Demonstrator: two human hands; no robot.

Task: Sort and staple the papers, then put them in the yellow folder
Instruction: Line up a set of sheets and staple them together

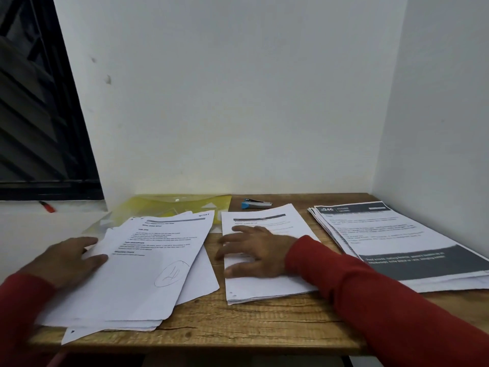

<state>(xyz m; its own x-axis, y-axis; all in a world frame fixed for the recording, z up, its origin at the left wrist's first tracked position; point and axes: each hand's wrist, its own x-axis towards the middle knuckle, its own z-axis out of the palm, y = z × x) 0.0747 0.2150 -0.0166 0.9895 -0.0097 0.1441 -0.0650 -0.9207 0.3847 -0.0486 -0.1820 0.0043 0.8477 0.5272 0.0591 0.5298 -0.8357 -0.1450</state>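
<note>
Papers lie in three groups across a wooden desk, seen from a head cam looking fwd and down. Left group: a loose, fanned heap, sheets skewed at diff angles, top sheet showing printed text and a pen scribble in an oval. Its long axis runs from near-left to far-right, header end pointing away toward the yellow folder. Left hand grips the heap's left edge, thumb on top of the top sheet, fingers partly under it, prob. to lift or peel a sheet for sorting.

Middle stack is squared-up and neat, long axis running almost straight away from the person, header at the far end. Right hand rests flat on it, fingers spread wide and straight, holding nothing; it looks like it's pinning the stack so it won't slide.

Right stack, w/ dark banners at top and bottom, sits apart from the middle one, near the right wall, tilted so its far end leans left. Looks like a sorted pile, set aside.

Yellow folder lies flat at the desk's back-left, against the wall, partly under the left heap's far corner; translucent, w/ a snap button on its flap. Stapler, blue-ended, lies just beyond the middle stack, long axis left-right, blue end to the left. Both seem parked out of the way till needed.

Red sleeves cover both arms. A small red-orange object sits on the window ledge at far left; can't tell what it is.

Judgement: sorting is under way, stapling not begun.
</note>
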